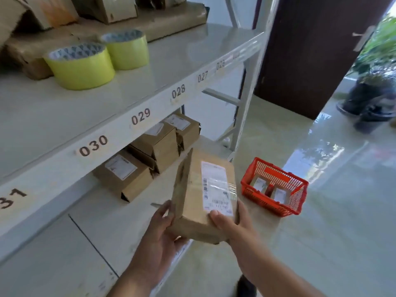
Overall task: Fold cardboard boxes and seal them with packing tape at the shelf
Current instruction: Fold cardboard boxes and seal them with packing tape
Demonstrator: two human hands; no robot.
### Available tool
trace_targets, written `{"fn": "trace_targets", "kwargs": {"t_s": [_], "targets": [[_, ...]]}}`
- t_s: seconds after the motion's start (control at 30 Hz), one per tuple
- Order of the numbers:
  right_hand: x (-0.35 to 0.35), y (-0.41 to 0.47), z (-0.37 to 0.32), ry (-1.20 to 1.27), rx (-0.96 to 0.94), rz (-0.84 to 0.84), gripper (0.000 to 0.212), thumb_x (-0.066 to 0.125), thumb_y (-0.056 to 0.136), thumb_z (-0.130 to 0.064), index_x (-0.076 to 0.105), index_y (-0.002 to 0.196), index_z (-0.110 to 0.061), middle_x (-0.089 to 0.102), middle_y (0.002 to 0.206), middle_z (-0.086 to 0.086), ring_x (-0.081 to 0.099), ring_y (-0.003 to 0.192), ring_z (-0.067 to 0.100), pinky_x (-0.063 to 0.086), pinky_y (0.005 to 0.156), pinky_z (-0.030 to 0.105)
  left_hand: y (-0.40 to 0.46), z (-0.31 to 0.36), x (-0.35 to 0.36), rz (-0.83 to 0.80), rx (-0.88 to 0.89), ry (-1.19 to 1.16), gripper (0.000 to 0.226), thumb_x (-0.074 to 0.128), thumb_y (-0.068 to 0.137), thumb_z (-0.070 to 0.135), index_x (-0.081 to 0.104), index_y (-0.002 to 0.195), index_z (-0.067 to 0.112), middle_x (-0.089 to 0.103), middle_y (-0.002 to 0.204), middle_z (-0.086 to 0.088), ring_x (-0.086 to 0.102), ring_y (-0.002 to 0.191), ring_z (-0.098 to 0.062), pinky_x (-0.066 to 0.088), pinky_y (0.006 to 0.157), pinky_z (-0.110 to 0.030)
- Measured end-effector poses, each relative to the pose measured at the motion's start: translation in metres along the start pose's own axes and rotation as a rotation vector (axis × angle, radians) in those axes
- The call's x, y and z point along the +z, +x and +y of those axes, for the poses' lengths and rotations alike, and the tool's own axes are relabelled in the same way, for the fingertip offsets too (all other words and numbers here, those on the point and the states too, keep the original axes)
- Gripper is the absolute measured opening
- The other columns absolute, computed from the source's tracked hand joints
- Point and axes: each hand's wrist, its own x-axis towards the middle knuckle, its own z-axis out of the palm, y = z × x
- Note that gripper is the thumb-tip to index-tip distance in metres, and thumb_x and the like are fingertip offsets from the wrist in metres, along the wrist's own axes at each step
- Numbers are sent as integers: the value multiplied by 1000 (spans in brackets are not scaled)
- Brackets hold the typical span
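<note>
Both hands, left hand (162,230) and right hand (233,221), grip a labelled box (199,202) past the shelf (64,116) edge, over open floor; tags read 027–030.

Two yellow tape rolls (80,66) up top, three labelled boxes (122,173) below, one held box (203,198), one red basket (274,187).

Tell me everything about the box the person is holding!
The cardboard box is small, brown and closed, with a white shipping label under clear tape on top. It is tilted, held in the air beside the lower shelf. The left hand grips its left side; the right hand holds its near right corner, thumb on the label.
</note>
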Motion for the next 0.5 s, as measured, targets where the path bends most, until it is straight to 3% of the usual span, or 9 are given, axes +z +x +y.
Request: {"fn": "trace_targets", "kwargs": {"t_s": [0.07, 0.17, 0.27, 0.37, 0.5], "targets": [[-23, 1, -7, 4, -47, 68, 85, 83, 73, -27, 46, 147, -46, 71, 130, -9, 69, 117, 14, 53, 107, 44, 15, -1, 19, 57, 17, 141, 47, 64, 97, 26, 55, 143, 24, 68, 134, -14, 64, 126, -34, 51, 105, -54], [-53, 5, -12, 18, -137, 118, 85, 70, 84, -6, 39, 152, -45, 66, 138, -8, 64, 125, 11, 55, 105, 38, 38, -7, 53, -7, 21, 399, 42, 47, 103, 50, 63, 137, 32, 68, 135, -3, 62, 128, -23, 49, 106, -52], [-82, 13, -20, 37, -203, 132, 85, 58, 91, 12, 39, 148, -47, 69, 135, -9, 64, 125, 12, 58, 95, 29, 60, -11, 88, -122, -16, 559, 73, 53, 84, 81, 53, 143, 38, 64, 140, 6, 58, 132, -16, 45, 109, -53], [-116, 23, -28, 73, -248, 177, 90, 59, 79, 0, 36, 154, -44, 67, 137, -8, 63, 127, 12, 58, 95, 29, 85, -20, 119, -135, -33, 558, 79, 72, 74, 67, 51, 141, 31, 66, 137, 4, 62, 128, -18, 47, 109, -56], [-163, 40, -42, 133, -159, 177, 89, 63, 77, -15, 34, 155, -45, 62, 144, -12, 60, 129, 8, 55, 96, 33, 119, -30, 159, -110, -27, 604, 73, 70, 72, 61, 58, 135, 27, 71, 128, 2, 66, 120, -19, 52, 103, -54]]}}
